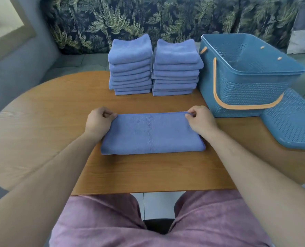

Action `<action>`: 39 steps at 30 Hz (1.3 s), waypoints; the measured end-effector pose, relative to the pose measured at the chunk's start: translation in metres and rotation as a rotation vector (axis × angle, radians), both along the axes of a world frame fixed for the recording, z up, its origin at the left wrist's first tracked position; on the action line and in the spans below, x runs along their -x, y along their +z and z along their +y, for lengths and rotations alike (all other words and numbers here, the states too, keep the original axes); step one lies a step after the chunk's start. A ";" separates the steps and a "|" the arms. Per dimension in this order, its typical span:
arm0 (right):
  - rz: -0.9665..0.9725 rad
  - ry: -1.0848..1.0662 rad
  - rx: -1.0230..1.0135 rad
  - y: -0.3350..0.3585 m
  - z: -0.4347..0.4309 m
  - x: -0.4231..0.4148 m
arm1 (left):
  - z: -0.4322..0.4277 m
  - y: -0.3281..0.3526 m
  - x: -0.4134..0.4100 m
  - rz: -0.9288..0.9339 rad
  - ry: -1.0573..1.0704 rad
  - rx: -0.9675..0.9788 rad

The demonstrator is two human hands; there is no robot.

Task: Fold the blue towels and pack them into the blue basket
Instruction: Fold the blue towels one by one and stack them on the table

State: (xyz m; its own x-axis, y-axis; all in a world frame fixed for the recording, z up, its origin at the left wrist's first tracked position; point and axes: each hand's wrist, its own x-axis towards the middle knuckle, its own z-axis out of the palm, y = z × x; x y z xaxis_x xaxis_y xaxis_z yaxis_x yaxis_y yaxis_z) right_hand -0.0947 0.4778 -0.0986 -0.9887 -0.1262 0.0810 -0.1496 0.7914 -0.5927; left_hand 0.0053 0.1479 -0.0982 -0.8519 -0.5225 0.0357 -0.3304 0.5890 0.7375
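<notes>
Bare table [41, 125] left; towel stacks [153, 68] block far side, basket [237, 90] and lid [294, 125] block right.

A towel [152, 134] is lying by the table's [148, 173] near edge, with the left stack [130, 68] and right stack [176, 68] standing behind it. The basket [237, 90] is sitting right of them, its lid [294, 122] lying before it.

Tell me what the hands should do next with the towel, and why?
Probably fold the towel in half sideways, one end over the other. The left hand and right hand pinch its far corners, and it lies as a long strip, wider than the stacked towels.
</notes>
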 end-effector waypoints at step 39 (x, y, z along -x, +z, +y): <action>0.343 0.328 -0.160 -0.022 -0.063 -0.113 | 0.053 -0.016 -0.052 -0.232 -0.269 0.656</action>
State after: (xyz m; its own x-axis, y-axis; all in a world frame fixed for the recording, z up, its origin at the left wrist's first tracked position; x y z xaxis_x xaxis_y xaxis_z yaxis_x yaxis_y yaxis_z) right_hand 0.0186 0.4144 -0.1206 -0.8143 -0.4638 0.3491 -0.5713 0.7467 -0.3406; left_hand 0.0573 0.2013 -0.1144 -0.9711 -0.2276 0.0723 -0.2165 0.9668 0.1357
